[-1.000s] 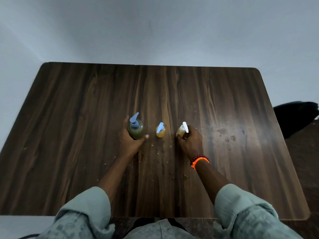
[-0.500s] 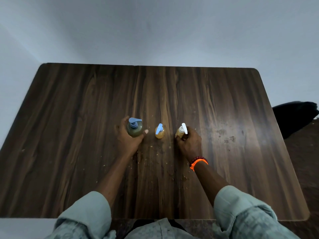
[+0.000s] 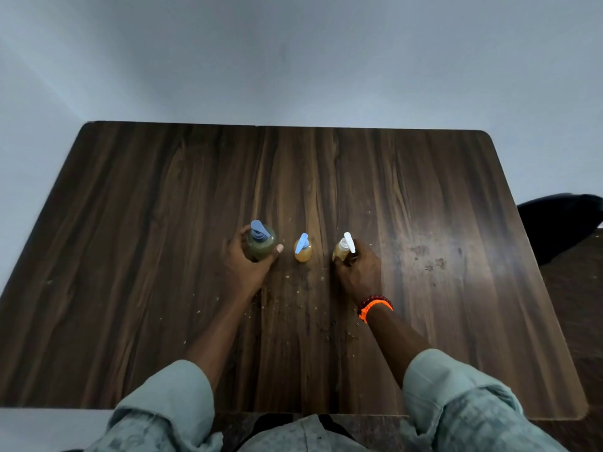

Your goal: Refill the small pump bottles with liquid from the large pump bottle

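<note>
Big bottle [image 3: 261, 244] pump head turned again.

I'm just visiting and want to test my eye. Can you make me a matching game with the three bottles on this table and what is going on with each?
Things:
1. large pump bottle
2. small bottle with blue pump
3. small bottle with white pump

States:
A. held by the right hand
B. stands free between the other two, untouched
C. held by the left hand, greenish liquid inside

Pairs: 1-C, 2-B, 3-A
</note>
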`<state>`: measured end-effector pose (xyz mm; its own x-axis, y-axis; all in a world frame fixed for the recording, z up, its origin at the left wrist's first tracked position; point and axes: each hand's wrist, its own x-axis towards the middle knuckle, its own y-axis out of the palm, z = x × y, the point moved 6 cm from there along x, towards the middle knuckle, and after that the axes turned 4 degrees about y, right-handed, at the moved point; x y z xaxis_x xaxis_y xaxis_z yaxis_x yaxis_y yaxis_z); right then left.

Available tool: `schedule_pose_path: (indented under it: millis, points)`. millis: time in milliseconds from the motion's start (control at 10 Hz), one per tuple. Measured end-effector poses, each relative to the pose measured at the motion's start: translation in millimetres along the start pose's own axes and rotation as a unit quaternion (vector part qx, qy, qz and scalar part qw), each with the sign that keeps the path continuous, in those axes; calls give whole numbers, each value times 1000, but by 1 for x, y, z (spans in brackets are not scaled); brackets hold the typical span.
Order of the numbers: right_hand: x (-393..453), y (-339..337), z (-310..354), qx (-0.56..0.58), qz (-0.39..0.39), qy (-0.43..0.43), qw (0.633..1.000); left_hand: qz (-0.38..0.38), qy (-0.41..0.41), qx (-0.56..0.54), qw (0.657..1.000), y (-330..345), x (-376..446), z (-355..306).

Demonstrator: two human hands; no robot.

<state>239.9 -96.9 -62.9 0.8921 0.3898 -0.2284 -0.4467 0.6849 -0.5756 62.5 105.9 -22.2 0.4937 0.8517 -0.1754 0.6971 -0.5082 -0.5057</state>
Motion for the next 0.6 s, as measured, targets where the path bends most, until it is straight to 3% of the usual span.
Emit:
schedule_pose_path:
  millis: [400, 600]
  points:
    - [-2, -3, 4, -33, 6, 9, 999, 98, 61, 69, 991, -6, 10, -19]
    - [-5, -3, -7, -65, 113, 79, 988, 122, 34, 34, 991, -7, -1, -17]
